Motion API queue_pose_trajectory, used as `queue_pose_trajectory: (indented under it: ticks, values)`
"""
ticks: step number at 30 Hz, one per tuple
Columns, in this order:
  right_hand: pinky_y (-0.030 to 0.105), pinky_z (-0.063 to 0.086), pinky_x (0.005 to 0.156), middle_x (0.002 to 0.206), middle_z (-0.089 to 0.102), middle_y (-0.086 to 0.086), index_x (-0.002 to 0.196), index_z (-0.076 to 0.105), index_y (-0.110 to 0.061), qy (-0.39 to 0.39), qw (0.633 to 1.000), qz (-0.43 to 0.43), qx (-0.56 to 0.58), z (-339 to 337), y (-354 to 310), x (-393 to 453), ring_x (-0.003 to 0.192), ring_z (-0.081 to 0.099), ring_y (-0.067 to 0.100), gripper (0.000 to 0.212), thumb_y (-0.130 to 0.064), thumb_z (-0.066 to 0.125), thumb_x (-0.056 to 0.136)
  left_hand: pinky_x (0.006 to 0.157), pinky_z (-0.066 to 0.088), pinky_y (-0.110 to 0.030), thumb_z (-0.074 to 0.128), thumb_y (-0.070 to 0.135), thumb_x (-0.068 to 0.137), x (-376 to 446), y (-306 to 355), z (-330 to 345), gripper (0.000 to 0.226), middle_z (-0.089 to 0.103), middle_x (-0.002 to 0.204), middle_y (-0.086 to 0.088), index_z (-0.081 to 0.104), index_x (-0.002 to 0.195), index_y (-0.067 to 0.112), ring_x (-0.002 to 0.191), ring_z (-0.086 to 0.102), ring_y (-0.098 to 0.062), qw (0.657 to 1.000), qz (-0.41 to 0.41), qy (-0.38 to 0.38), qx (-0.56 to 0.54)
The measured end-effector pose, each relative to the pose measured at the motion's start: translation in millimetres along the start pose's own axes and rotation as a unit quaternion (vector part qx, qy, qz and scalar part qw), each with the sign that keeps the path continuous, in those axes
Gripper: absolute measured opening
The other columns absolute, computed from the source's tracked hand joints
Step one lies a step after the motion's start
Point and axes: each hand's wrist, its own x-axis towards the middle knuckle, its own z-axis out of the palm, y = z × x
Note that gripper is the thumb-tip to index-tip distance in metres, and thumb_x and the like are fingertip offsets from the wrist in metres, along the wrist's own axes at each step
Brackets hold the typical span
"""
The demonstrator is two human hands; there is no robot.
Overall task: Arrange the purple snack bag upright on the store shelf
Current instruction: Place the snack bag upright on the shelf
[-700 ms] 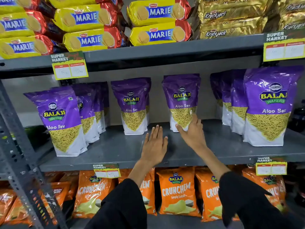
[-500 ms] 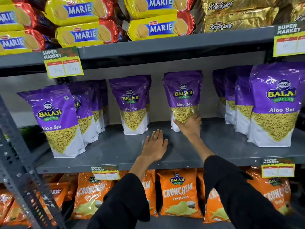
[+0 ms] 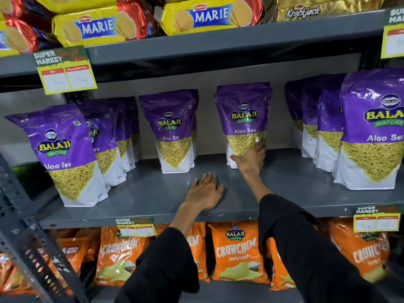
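The purple snack bag [image 3: 243,119] is standing upright at centre frame, toward the back of the grey shelf [image 3: 153,193]. The right hand [image 3: 251,158] is gripping its lower front, fingers wrapping the bag's right edge. The left hand [image 3: 205,192] is lying flat and empty, palm down, on the shelf nearer the front edge. Further purple bags [image 3: 175,130] are standing left and right.

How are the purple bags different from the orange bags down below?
The purple bags say Aloo Sev and picture thin yellow strands; the orange bags say Crunchem and picture chips. Purple bags stand on the middle shelf, orange ones underneath. The right hand touches a purple bag, no orange one. Both carry the Balaji logo.
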Motion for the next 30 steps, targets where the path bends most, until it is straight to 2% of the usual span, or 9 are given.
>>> queue_pose_trajectory:
  ticks: [11,22,30]
  values:
    - [0.059,0.039,0.111,0.158,0.024,0.029,0.154,0.005,0.006,-0.004,1.0,-0.016,-0.002,-24,1,-31,0.147,0.027,0.044,0.135,-0.033,0.094,0.06,0.124,0.012,-0.047,0.022,0.046,0.102,1,0,-1,0.065,0.017,0.166,-0.009,0.019,0.156,0.01,0.154,0.013,-0.025,1.0,0.003,-0.002,0.021]
    - [0.057,0.036,0.114,0.16,0.021,0.03,0.155,0.001,0.002,0.005,0.999,-0.041,-0.005,-63,11,-82,0.149,0.024,0.045,0.134,-0.037,0.092,0.065,0.124,0.007,-0.045,0.019,0.043,0.104,-6,8,-8,0.064,0.01,0.167,-0.009,0.013,0.157,0.009,0.155,0.008,-0.023,0.999,-0.003,-0.023,0.038]
    - [0.056,0.038,0.112,0.162,0.021,0.025,0.157,0.002,0.0,0.008,0.999,-0.048,-0.005,-89,17,-111,0.149,0.025,0.042,0.134,-0.043,0.09,0.066,0.124,0.009,-0.045,0.02,0.044,0.103,-11,12,-10,0.064,0.013,0.167,-0.009,0.016,0.156,0.01,0.154,0.01,-0.023,0.999,-0.012,-0.023,0.039]
